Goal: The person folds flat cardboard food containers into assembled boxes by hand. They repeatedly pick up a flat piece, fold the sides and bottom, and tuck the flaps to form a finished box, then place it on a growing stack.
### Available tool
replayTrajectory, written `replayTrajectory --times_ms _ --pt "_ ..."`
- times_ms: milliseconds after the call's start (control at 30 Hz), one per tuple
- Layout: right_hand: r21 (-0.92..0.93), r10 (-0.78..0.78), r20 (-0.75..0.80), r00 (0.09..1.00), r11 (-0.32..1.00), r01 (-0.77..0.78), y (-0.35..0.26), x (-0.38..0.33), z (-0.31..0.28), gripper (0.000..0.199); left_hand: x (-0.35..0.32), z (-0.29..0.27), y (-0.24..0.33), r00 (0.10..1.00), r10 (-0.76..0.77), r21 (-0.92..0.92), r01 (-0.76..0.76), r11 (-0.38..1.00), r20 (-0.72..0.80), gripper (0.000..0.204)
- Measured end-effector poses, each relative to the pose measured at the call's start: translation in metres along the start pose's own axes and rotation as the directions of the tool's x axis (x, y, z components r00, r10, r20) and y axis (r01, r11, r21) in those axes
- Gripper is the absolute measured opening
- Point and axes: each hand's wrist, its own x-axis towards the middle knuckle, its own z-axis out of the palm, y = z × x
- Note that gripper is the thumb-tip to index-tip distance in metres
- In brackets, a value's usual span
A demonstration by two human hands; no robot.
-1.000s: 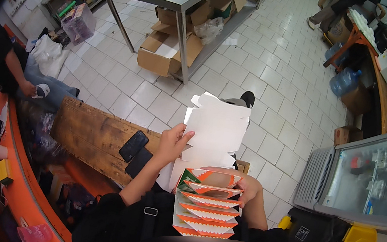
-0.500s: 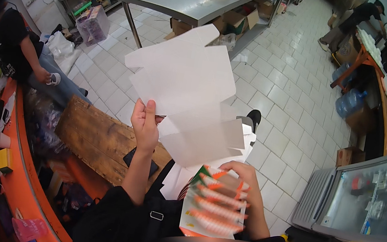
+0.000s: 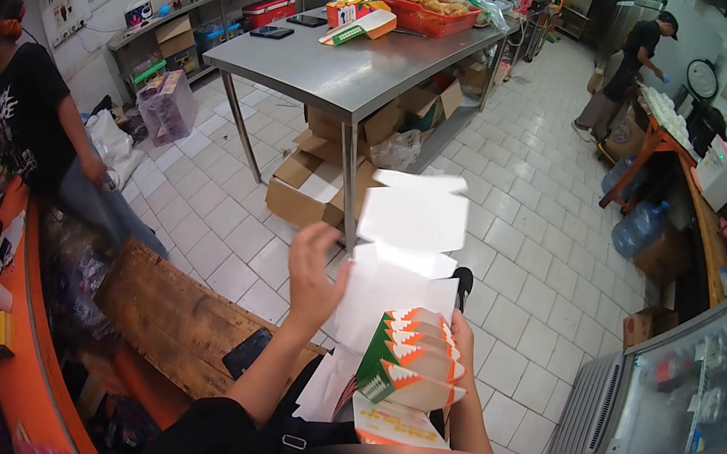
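Note:
A white unfolded cardboard box (image 3: 413,217) stands out in front of me, its plain inner side toward me and its flaps spread. Close to its left edge, my left hand (image 3: 315,278) is raised with fingers apart, slightly blurred; the thumb tip is near the card. My right hand (image 3: 463,343) grips the right side of a nested stack of green, orange and white food cartons (image 3: 414,359), most of its fingers hidden behind the card. More white card (image 3: 322,388) lies over my lap beneath the stack.
A phone (image 3: 247,352) lies on a wooden bench (image 3: 173,307) at my left. Ahead stands a steel table (image 3: 339,73) bearing a red basket (image 3: 432,19) of food. A glass-front fridge (image 3: 696,390) is at right. One person (image 3: 42,113) stands left, another (image 3: 637,61) works far right.
The white box has swung down and away from me. My left hand has let go of it and opened beside its edge. The view has tilted up, showing more of the table.

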Motion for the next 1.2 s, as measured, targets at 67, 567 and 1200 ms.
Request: replayTrajectory --times_ms 67,567,1200 --pt "-0.059 -0.158 -0.031 0.987 0.986 0.156 0.002 0.019 -0.007 0.026 -0.002 0.012 0.006 0.897 0.294 -0.227 -0.228 0.947 0.329 0.037" --pt "-0.123 -0.08 0.073 0.994 0.988 0.089 -0.029 0.07 0.009 0.024 -0.011 0.072 0.02 0.733 0.044 -0.302 0.224 0.927 0.679 0.02" --pt "-0.229 -0.187 0.025 0.982 0.955 0.188 -0.023 0.076 -0.004 0.02 -0.026 0.116 0.0 0.526 0.001 -0.49 0.792 0.365 0.851 0.016"
